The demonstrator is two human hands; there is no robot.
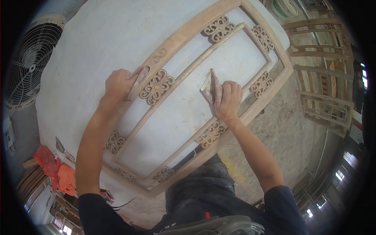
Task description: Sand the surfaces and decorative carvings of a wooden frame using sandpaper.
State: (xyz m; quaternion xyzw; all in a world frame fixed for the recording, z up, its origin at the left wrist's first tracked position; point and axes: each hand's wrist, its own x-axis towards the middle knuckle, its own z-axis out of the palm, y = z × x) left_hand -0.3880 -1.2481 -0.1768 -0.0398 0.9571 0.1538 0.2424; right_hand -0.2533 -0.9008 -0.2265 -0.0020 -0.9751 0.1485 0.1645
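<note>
A wooden panel frame [194,32] lies aslant across a white-topped table [88,38]. Several carved openwork flower pieces [157,86] join its outer rails to an inner rectangular frame [202,57]. My left hand [122,83] rests on the far outer rail, beside a carved scroll [158,55]. Its fingertips are coated with pale dust, and whether they pinch something is unclear. Over the inner opening, my right hand [229,100] grips a thin flat scraper or putty blade [206,87]. Those fingers are dusty too and cover part of the blade.
A round fan with a wire guard [32,67] stands at the left. Red plastic bags [48,160] and a bladed hand tool [60,146] lie near the table's left edge. More wooden frames [320,53] lean or stand at the right above the concrete floor [282,117].
</note>
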